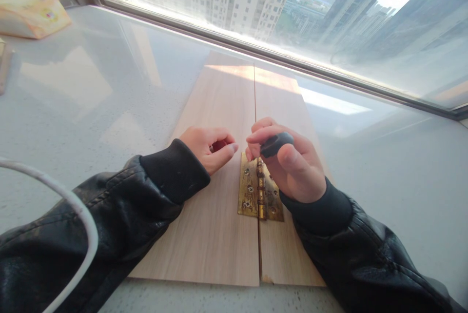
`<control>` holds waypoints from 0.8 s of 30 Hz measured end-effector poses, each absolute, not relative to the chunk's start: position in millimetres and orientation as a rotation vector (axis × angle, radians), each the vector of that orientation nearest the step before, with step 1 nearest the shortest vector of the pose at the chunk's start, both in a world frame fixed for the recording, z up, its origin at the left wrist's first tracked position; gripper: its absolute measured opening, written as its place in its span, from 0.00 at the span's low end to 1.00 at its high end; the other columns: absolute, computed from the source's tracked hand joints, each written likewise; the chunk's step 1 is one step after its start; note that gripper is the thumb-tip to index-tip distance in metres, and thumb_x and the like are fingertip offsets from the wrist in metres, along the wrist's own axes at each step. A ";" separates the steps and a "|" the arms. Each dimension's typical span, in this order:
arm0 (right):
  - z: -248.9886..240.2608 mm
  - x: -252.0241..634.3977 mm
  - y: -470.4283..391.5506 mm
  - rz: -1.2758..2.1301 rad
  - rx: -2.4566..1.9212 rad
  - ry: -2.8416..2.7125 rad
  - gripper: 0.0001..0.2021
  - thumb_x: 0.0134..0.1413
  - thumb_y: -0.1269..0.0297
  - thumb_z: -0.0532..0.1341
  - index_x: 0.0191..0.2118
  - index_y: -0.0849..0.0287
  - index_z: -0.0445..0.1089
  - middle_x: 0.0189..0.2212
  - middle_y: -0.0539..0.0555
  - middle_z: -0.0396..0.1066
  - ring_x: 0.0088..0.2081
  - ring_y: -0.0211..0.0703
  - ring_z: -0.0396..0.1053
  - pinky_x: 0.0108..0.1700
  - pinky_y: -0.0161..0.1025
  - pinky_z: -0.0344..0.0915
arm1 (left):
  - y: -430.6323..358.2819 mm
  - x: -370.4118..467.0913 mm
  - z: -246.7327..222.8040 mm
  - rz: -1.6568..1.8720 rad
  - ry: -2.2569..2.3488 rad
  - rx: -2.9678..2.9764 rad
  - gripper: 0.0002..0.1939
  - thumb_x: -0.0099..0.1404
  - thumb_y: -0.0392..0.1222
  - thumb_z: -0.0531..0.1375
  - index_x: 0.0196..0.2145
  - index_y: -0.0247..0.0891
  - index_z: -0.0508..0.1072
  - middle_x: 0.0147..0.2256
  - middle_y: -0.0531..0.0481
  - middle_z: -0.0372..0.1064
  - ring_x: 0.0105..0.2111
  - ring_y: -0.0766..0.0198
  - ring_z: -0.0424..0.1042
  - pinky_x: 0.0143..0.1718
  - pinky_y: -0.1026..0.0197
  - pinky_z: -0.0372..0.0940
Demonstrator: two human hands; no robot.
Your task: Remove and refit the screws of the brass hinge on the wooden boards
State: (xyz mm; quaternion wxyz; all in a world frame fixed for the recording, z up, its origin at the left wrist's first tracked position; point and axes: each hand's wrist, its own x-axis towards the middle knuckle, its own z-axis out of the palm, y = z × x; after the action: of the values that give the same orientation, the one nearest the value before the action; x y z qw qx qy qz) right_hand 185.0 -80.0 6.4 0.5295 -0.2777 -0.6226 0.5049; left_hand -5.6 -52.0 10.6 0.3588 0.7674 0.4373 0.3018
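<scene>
My right hand (300, 159) is closed around a screwdriver, whose dark grey rounded handle (277, 145) shows between thumb and fingers; its shaft is hidden. Below that hand lies a worn brass hinge (261, 188), opened flat over the seam between two pale wooden boards. Cross-head screws (250, 189) sit in its left leaf, while bare holes show in the right leaf. My left hand (214, 149) hovers over the left board (208, 235), left of the hinge, fingers curled and thumb against them. Whatever it may hold is hidden.
The right board (285, 264) has a chipped near edge. Both boards lie on a glossy white speckled counter (383, 196) beneath a window frame (256, 57). A white cable (89, 235) crosses over my left sleeve. A pale yellow packet (32, 13) lies at the far left.
</scene>
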 end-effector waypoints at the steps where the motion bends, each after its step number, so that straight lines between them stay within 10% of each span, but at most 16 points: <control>1: 5.5 185.4 -79.6 1.202 -0.670 -1.474 0.16 0.60 0.48 0.63 0.45 0.53 0.78 0.35 0.52 0.66 0.34 0.39 0.64 0.38 0.43 0.62 | -51.8 -5.7 10.3 0.778 1.130 1.978 0.13 0.64 0.45 0.57 0.27 0.35 0.74 0.21 0.56 0.66 0.22 0.70 0.59 0.27 0.64 0.54; 24: 12.9 175.7 -79.3 1.338 -0.713 -1.411 0.25 0.62 0.37 0.56 0.37 0.55 0.73 0.21 0.48 0.65 0.26 0.38 0.64 0.31 0.40 0.61 | -51.1 -6.3 9.0 0.772 1.114 1.964 0.12 0.63 0.45 0.57 0.28 0.35 0.74 0.21 0.56 0.65 0.22 0.70 0.59 0.26 0.64 0.53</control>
State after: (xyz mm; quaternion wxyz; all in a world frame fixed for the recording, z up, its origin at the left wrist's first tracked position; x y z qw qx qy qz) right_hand 175.7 -79.3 12.9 0.5100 -0.2960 -0.5861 0.5557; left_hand -6.3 -51.1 9.0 0.3687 0.7650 0.4340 0.3007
